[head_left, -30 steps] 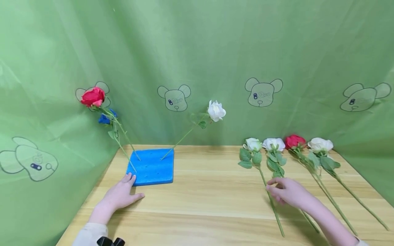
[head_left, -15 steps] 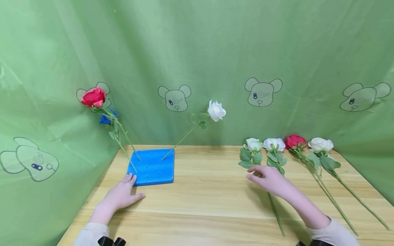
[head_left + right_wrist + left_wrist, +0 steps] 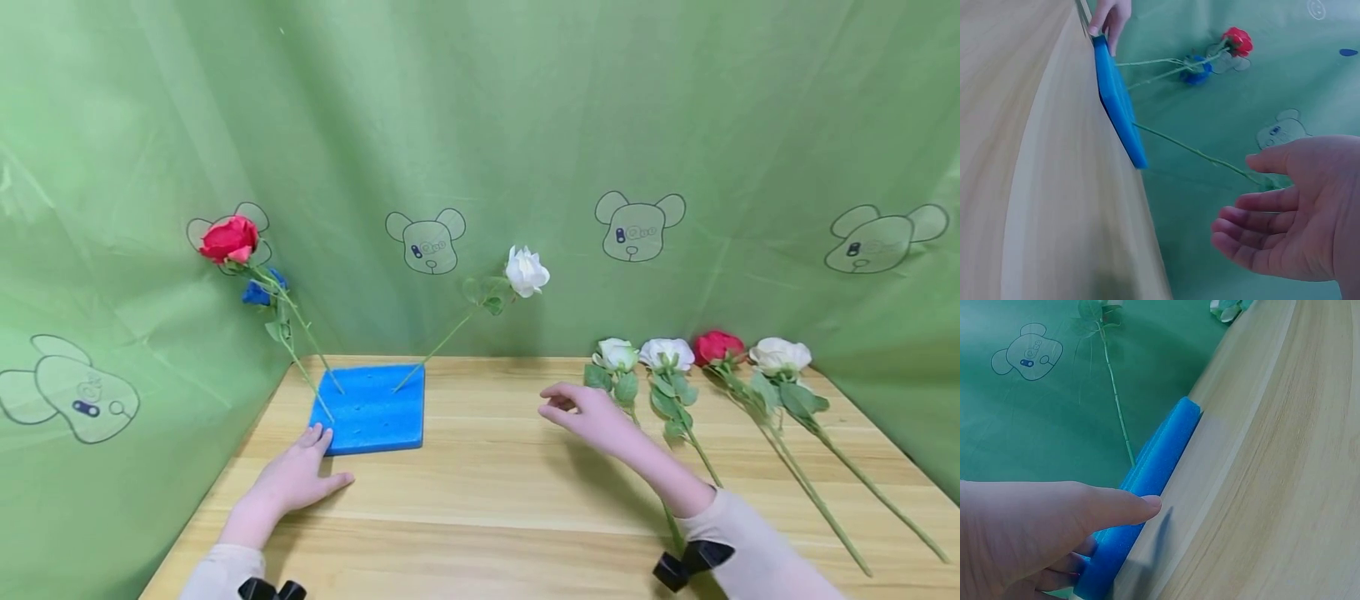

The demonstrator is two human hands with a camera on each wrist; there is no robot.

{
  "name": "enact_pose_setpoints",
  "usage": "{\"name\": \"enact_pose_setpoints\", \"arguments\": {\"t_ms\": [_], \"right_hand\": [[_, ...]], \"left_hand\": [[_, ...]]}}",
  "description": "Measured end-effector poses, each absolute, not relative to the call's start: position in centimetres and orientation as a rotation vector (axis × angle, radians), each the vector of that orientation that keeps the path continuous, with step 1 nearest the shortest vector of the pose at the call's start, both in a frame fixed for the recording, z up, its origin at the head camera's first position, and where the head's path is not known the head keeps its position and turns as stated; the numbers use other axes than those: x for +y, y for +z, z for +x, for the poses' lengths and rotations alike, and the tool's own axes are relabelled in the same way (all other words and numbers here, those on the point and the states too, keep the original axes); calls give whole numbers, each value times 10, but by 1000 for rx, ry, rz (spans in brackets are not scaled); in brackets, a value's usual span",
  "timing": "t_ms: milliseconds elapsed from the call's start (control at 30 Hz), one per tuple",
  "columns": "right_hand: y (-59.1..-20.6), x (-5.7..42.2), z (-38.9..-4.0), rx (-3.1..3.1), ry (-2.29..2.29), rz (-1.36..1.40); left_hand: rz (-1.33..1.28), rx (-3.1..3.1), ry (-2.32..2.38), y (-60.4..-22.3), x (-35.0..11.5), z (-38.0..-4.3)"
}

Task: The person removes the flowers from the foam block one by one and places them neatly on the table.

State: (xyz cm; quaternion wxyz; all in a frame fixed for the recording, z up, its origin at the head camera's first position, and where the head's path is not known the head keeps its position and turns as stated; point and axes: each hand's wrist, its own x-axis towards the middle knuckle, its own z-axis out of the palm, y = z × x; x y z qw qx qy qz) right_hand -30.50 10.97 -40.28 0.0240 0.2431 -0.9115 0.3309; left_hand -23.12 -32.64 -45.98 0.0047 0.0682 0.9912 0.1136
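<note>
A square blue foam block (image 3: 378, 417) lies at the back left of the table, with three artificial roses standing slanted in it. The red rose (image 3: 230, 239) and the blue rose (image 3: 262, 289) lean left; the white rose (image 3: 527, 272) leans right. My left hand (image 3: 291, 477) rests at the block's front left corner, fingertips touching it and thumb spread out. Above the table, between the block and the lying flowers, my right hand (image 3: 592, 415) holds nothing. Its fingers bend loosely, thumb apart, as the right wrist view shows the palm (image 3: 1310, 219).
Several roses lie side by side on the right: a greenish-white rose (image 3: 617, 354), a white rose (image 3: 667, 353), a red rose (image 3: 717, 347) and a cream rose (image 3: 780, 356). A green curtain (image 3: 510, 125) hangs behind the wooden table (image 3: 465, 500).
My right hand has moved left, away from the lying stems toward the middle of the table. The left hand stays at the block's corner, and the roses have not moved.
</note>
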Motion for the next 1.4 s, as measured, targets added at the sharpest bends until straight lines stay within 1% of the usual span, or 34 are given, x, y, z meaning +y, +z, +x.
{"name": "enact_pose_setpoints", "arguments": {"t_ms": [367, 533, 633, 767, 1233, 1400], "right_hand": [[-411, 59, -323, -2711, 1285, 733], [-417, 36, -333, -2614, 1693, 699], [-422, 21, -339, -2512, 2037, 621], [-429, 2, -344, -2356, 2342, 485], [-447, -65, -350, -1876, 2870, 121], [-457, -86, -354, -1759, 2972, 60]], "left_hand": [[203, 3097, 361, -459, -326, -231], [198, 3101, 351, -460, -328, -232], [195, 3098, 350, -460, -328, -233], [194, 3090, 353, -460, -327, -232], [191, 3086, 363, -460, -326, -230], [198, 3092, 369, -460, -327, -230]]}}
